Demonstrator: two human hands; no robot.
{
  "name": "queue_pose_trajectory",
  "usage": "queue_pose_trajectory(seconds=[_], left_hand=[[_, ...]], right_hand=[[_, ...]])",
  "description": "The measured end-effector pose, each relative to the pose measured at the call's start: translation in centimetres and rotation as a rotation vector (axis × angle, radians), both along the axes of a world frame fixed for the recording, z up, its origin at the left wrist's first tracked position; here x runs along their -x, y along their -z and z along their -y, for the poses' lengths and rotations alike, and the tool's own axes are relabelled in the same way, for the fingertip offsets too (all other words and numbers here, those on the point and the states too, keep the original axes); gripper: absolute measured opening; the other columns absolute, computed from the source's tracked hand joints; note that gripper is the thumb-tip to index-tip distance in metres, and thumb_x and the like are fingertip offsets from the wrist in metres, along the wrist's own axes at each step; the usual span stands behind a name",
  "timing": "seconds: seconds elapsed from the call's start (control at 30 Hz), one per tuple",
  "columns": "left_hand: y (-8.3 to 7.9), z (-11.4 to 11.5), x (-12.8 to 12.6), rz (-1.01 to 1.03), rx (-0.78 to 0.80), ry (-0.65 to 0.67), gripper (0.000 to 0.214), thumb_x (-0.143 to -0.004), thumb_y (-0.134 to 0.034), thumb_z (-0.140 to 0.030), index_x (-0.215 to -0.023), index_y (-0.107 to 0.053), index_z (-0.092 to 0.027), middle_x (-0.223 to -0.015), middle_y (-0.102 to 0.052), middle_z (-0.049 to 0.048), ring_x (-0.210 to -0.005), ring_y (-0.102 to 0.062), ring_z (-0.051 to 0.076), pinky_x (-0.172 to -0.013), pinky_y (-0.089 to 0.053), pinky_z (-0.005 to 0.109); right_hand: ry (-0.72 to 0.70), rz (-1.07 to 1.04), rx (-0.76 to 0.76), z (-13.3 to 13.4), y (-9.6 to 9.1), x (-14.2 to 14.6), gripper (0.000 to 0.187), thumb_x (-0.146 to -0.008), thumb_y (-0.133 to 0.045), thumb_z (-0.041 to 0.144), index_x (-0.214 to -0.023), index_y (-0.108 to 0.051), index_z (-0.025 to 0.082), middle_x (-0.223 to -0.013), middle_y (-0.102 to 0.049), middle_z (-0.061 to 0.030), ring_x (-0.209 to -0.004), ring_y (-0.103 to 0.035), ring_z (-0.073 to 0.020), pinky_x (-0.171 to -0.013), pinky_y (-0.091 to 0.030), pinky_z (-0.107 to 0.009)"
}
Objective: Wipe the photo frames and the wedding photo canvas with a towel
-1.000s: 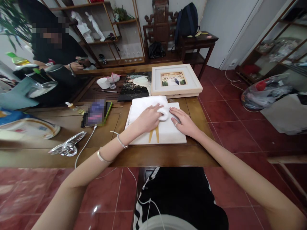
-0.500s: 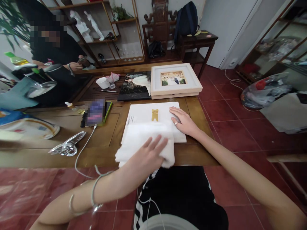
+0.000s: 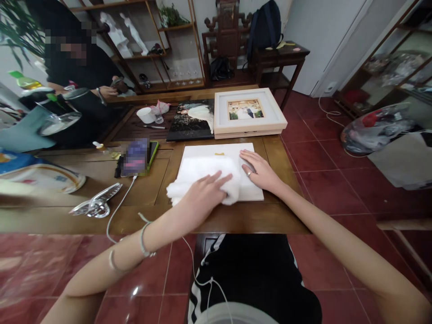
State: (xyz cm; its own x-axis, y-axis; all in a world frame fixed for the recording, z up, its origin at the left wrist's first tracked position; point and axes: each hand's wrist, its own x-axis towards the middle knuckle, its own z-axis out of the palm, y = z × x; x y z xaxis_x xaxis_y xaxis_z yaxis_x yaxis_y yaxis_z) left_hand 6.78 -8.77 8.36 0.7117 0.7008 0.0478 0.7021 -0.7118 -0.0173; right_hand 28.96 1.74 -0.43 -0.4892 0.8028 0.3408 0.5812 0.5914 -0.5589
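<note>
On the desk in front of me lies a flat white panel. A folded white towel covers much of its middle. My left hand rests palm down on the towel, fingers stretched out over it. Only the top of a small gold-coloured piece on the panel shows past the towel's far edge. My right hand, with a ring on one finger, lies flat on the panel's right edge, its fingers extended.
Behind the panel lie a framed picture and a dark photo board. To the left are a phone with a white cable, a silver butterfly-shaped clip and a blue-and-white pack. Another person is at the far left.
My left hand has slid the towel away from me over the panel, and it now covers most of the gold-coloured piece. My right hand has stayed at the panel's edge.
</note>
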Motion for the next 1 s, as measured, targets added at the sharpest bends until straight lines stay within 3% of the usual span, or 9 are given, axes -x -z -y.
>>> queue_pose_trajectory(seconds=[0.1,0.2,0.37,0.5,0.67,0.8,0.9,1.0], left_hand=[[1.7,-3.1,-0.1,-0.007,-0.027,-0.061,0.027,-0.079,-0.056,0.006,-0.09,-0.072,-0.013,-0.149,-0.048,0.015,-0.138,-0.045,0.035,-0.106,-0.049,0.048],[3.0,-5.5,-0.2,0.017,-0.015,-0.115,0.019,-0.085,-0.06,-0.005,-0.099,-0.072,-0.01,-0.154,-0.04,0.0193,-0.143,-0.035,0.038,-0.114,-0.038,0.055],[3.4,-6.2,-0.4,0.018,-0.004,-0.148,0.018,-0.092,-0.059,-0.016,-0.104,-0.071,-0.011,-0.156,-0.036,0.0188,-0.146,-0.027,0.04,-0.114,-0.031,0.063],[3.2,-3.8,-0.4,0.012,-0.007,-0.125,0.019,-0.092,-0.055,-0.011,-0.1,-0.071,-0.01,-0.154,-0.039,0.0206,-0.144,-0.031,0.041,-0.111,-0.037,0.063],[3.9,2.0,-0.3,0.111,-0.049,-0.077,0.017,-0.09,-0.056,-0.011,-0.086,-0.072,-0.012,-0.154,-0.039,0.0207,-0.145,-0.029,0.042,-0.111,-0.036,0.065],[4.1,5.7,-0.1,0.207,-0.041,-0.055,0.021,-0.088,-0.057,-0.008,-0.07,-0.068,-0.013,-0.156,-0.037,0.017,-0.147,-0.026,0.038,-0.114,-0.034,0.063],[3.8,6.4,0.2,0.245,-0.004,-0.056,0.025,-0.088,-0.056,-0.006,-0.067,-0.066,-0.014,-0.155,-0.039,0.0152,-0.146,-0.029,0.036,-0.114,-0.035,0.061],[3.7,5.7,0.6,0.275,0.005,-0.061,0.026,-0.087,-0.055,-0.003,-0.067,-0.067,-0.014,-0.153,-0.043,0.0152,-0.145,-0.032,0.036,-0.113,-0.037,0.062]], right_hand=[[-0.006,0.009,0.0,-0.1,0.1,-0.1,0.045,-0.094,-0.045,0.028,-0.133,-0.059,0.012,-0.143,-0.056,-0.017,-0.138,-0.046,-0.0298,-0.117,-0.036,-0.053],[-0.017,0.001,-0.012,-0.1,0.2,-0.1,0.044,-0.094,-0.045,0.029,-0.133,-0.059,0.015,-0.143,-0.056,-0.0154,-0.138,-0.046,-0.0294,-0.116,-0.036,-0.054],[-0.017,0.004,-0.021,-0.1,0.3,-0.1,0.044,-0.094,-0.044,0.029,-0.133,-0.059,0.015,-0.143,-0.056,-0.0148,-0.139,-0.046,-0.0283,-0.117,-0.036,-0.053],[-0.014,0.015,-0.022,-0.1,0.2,-0.1,0.045,-0.094,-0.044,0.028,-0.132,-0.059,0.011,-0.143,-0.056,-0.017,-0.139,-0.046,-0.0284,-0.117,-0.036,-0.051],[-0.013,0.004,-0.013,-0.1,0.2,0.0,0.043,-0.093,-0.045,0.026,-0.131,-0.06,0.015,-0.142,-0.057,-0.0142,-0.138,-0.046,-0.0278,-0.117,-0.036,-0.053],[-0.014,0.006,-0.007,-0.1,0.1,0.1,0.044,-0.092,-0.046,0.025,-0.131,-0.061,0.011,-0.142,-0.056,-0.0163,-0.139,-0.046,-0.0278,-0.118,-0.035,-0.051],[-0.006,0.005,0.003,-0.1,0.0,0.0,0.043,-0.092,-0.046,0.024,-0.132,-0.06,0.014,-0.143,-0.056,-0.0152,-0.139,-0.045,-0.0277,-0.118,-0.035,-0.052],[-0.006,0.005,0.003,-0.1,0.0,0.1,0.043,-0.092,-0.046,0.024,-0.131,-0.06,0.014,-0.143,-0.056,-0.0149,-0.139,-0.045,-0.0272,-0.118,-0.034,-0.052]])
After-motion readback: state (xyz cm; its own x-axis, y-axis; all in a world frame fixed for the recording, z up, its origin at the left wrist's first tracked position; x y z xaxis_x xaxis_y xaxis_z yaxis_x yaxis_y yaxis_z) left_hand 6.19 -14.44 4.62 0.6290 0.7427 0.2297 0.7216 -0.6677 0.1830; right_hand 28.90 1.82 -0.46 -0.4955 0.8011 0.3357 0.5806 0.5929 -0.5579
